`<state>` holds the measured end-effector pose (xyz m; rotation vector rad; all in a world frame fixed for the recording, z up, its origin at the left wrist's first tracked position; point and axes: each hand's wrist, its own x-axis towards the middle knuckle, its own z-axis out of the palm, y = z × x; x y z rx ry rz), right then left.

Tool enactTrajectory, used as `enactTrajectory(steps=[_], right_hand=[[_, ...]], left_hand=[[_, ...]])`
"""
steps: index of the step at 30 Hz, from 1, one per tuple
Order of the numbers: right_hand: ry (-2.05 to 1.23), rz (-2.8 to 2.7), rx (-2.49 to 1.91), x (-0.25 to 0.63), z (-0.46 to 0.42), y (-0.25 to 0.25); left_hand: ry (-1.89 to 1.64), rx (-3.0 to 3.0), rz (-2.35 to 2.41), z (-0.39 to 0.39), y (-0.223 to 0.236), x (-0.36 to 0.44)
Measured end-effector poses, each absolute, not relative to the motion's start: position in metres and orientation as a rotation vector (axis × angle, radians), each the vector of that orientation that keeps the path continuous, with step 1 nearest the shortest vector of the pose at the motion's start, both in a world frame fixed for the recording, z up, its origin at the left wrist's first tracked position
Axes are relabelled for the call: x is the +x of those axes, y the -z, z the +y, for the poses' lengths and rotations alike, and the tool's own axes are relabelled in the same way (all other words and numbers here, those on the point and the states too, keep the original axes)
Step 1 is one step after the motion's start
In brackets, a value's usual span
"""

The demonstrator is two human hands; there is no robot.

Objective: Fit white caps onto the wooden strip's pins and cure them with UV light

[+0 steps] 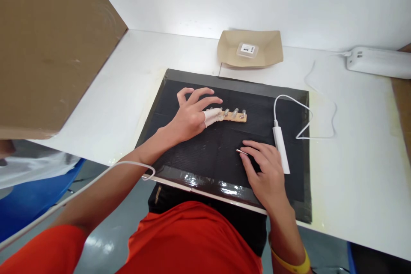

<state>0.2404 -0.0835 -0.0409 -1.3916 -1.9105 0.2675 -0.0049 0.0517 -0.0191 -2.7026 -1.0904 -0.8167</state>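
Note:
My left hand (192, 115) is spread over the mat, its thumb in a white finger cover (212, 117). That thumb rests at the left part of a small wooden strip (233, 117) carrying several clear tube-like pieces with metal bits; the other fingers are raised and apart. Part of the strip is hidden by the thumb. Nearer to me on the right, my right hand (268, 169) pinches a thin, short metallic rod (239, 151) between thumb and fingers; most of the rod is covered by the fingers. Right beside this hand lies a slim white stick-shaped device (281, 147) with a white cable.
Under everything is a black mat (199, 162) taped on the white table (346, 180). Behind it stands a brown paper tray (269, 53) holding a small clear labelled box (247, 50). A white power strip (379, 62) sits far right; a cardboard panel (54, 51) rises left. A white cable (128, 162) crosses my left forearm.

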Motion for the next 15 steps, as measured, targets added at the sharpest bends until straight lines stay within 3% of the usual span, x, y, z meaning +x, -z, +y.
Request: enactTrajectory(steps=[15], right_hand=[[-0.266,-1.908,-1.376,0.2404,-0.0833,0.041]], left_hand=[[0.908,-2.665,-1.123,0.0519,0.0161,-0.0084]])
